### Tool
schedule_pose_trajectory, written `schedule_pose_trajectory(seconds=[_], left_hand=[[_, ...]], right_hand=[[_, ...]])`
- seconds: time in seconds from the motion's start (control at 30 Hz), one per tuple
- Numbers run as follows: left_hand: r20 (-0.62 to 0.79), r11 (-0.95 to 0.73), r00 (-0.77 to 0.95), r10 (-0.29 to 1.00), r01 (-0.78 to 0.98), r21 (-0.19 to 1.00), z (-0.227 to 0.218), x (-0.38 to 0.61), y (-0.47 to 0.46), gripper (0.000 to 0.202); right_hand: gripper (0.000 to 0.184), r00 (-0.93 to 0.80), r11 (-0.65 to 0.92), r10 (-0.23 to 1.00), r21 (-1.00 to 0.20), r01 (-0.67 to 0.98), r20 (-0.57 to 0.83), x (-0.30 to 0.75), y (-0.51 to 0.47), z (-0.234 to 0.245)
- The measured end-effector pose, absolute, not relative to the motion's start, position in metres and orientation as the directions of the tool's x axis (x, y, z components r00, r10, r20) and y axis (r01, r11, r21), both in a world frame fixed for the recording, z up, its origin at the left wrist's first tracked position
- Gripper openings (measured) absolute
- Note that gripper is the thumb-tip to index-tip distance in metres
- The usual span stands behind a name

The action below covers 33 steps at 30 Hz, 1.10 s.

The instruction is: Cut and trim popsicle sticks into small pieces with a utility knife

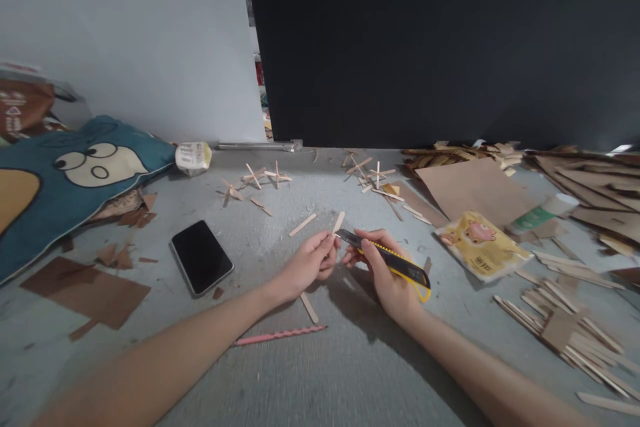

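Note:
My left hand (311,261) pinches a short wooden craft stick (339,221) that points up and away from me. My right hand (385,267) is closed round a yellow and black utility knife (395,263), whose tip meets the stick near my left fingertips. Both hands hover just above a grey floor surface (320,360). Another loose stick (309,307) lies under my left wrist, and a pink twisted pencil (280,335) lies in front of it.
A black phone (201,257) lies left of my hands. A blue cartoon cushion (60,180) and brown card scraps (87,291) are far left. Small stick crosses (260,178) lie behind. A yellow packet (483,245), cardboard sheets (475,187) and stick piles (565,333) fill the right.

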State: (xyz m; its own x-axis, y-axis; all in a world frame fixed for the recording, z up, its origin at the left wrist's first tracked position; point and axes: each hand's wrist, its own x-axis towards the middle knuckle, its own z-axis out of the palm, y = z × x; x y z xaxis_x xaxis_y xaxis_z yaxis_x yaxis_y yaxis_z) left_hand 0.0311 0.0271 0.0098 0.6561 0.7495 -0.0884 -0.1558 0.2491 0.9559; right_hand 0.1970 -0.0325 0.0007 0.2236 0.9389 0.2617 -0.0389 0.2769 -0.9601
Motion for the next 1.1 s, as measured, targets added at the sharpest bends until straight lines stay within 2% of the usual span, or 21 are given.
schedule_pose_trajectory(seconds=[0.17,0.33,0.43,0.53,0.63,0.77,0.9,1.1], left_hand=[[-0.093,0.155,0.616,0.782,-0.047,0.987,0.009,0.032,0.018,0.039],[-0.035,0.056,0.567,0.823,-0.020,0.998,0.004,0.033,0.014,0.046],[-0.045,0.083,0.559,0.828,-0.042,0.996,0.003,0.033,0.014,0.049],[-0.078,0.152,0.569,0.818,-0.083,0.985,0.003,0.032,0.016,0.050],[-0.101,0.203,0.584,0.806,-0.112,0.973,0.005,0.031,0.019,0.053],[-0.097,0.219,0.609,0.787,-0.129,0.967,0.007,0.031,0.022,0.051],[-0.061,0.196,0.626,0.777,-0.149,0.969,0.008,0.031,0.023,0.046],[-0.048,0.178,0.627,0.778,-0.147,0.973,0.010,0.030,0.023,0.045]], right_hand=[[0.024,0.214,0.342,0.902,-0.923,0.178,0.376,0.198,-0.041,0.009],[0.016,0.183,0.418,0.820,-0.786,0.456,0.543,0.191,-0.047,0.003],[0.011,0.119,0.494,0.774,-0.711,0.500,0.621,0.188,-0.048,0.002],[0.011,0.081,0.517,0.761,-0.678,0.523,0.643,0.188,-0.047,0.003],[0.011,0.077,0.528,0.759,-0.681,0.507,0.646,0.189,-0.045,0.002],[0.013,0.143,0.490,0.797,-0.767,0.414,0.587,0.190,-0.041,-0.004],[0.017,0.193,0.441,0.845,-0.854,0.276,0.498,0.191,-0.039,-0.003],[0.022,0.172,0.358,0.917,-0.933,0.036,0.359,0.196,-0.031,0.001]])
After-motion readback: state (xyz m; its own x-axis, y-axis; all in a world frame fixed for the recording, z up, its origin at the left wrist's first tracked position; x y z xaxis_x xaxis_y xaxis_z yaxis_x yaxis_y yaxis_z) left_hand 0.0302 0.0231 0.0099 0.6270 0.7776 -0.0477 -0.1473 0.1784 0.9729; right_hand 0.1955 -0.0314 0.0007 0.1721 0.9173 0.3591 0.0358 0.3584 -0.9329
